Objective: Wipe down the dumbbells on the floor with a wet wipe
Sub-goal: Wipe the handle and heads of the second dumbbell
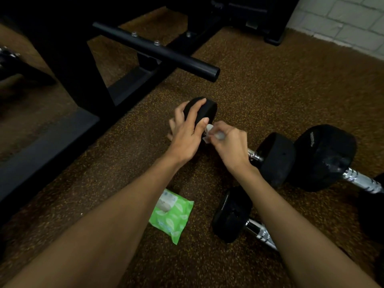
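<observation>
A black dumbbell (276, 156) with a chrome handle lies on the speckled floor in the middle. My left hand (187, 134) grips its far head, fingers curled over the black rubber. My right hand (228, 142) holds a white wet wipe (208, 132) wrapped around the handle close to that head. A larger dumbbell (324, 156) lies to the right, and a third dumbbell (232, 215) lies nearer me, partly hidden by my right forearm.
A green pack of wipes (172, 217) lies on the floor between my forearms. A black bench frame (158, 51) with a protruding tube stands at the upper left. A white brick wall (342, 21) closes off the far right.
</observation>
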`<state>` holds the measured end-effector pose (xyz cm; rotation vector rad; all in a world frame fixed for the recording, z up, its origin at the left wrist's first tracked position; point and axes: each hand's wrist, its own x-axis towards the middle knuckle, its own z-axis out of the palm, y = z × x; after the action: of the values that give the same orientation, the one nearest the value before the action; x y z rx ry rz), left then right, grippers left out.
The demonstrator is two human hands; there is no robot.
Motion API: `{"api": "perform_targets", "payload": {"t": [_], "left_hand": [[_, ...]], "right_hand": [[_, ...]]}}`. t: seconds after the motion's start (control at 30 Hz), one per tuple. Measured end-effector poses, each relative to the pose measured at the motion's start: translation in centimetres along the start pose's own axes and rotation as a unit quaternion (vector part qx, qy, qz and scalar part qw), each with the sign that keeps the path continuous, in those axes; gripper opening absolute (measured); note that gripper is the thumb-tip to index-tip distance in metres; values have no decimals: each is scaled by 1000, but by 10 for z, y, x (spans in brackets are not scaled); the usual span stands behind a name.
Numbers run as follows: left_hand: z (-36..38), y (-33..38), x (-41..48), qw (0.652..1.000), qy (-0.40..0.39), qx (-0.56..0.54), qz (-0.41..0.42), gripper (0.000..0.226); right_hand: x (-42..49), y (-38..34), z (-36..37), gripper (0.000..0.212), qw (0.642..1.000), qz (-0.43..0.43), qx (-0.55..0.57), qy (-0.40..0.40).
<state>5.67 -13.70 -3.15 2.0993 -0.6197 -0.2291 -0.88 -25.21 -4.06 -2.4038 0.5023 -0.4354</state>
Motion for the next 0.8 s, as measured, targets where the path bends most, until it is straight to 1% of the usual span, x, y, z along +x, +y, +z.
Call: {"api": "perform_targets", "payload": {"t": [0.07,0.1,0.13,0.17,0.2,0.23,0.3,0.33,0.4,0.43,0.5,0.57,0.6,0.7,0.77,0.8], "left_hand": [[0,0,1,1000,-1,0,0,44],[0,0,1,1000,-1,1,1,44],[0,0,1,1000,-1,2,1,44],[0,0,1,1000,0,3,0,44],[0,0,1,1000,0,3,-2,44],[0,1,1,1000,2,3,-3,44],[0,1,2,1000,3,6,-1,44],[0,0,2,1000,3,7,-1,44],[1,-1,1,1000,4,4,1,44],[1,-1,1,1000,4,3,2,44],[1,0,2,1000,4,6,-1,44],[1,1,3,1000,4,8,-6,44],[1,1,3,1000,6,8,-5,44],[2,0,2,1000,7,8,3,44],[2,-1,2,1000,6,7,7,44],[1,-2,1,1000,6,6,8,44]], "right_hand": [[2,-1,2,25,1000,10,6,6],[2,-1,4,29,1000,8,-13,-2],[0,0,6,29,997,-3,-71,-5],[-2,0,7,28,988,-15,-156,0],[-6,0,9,27,971,-26,-236,15],[-8,-1,9,26,958,-32,-285,28],[-10,-2,10,27,949,-52,-309,25],[-10,0,13,29,949,-71,-307,10],[-10,-1,13,32,954,-91,-285,-30],[-9,-3,11,31,961,-81,-261,-41],[-2,-8,6,25,977,-30,-205,-47],[14,-9,2,28,983,40,-167,-59],[25,-9,-1,32,983,81,-145,-84],[45,-8,-7,29,966,191,-53,-168],[53,-5,-11,31,941,262,62,-203],[54,-5,-10,33,934,275,88,-212]]}}
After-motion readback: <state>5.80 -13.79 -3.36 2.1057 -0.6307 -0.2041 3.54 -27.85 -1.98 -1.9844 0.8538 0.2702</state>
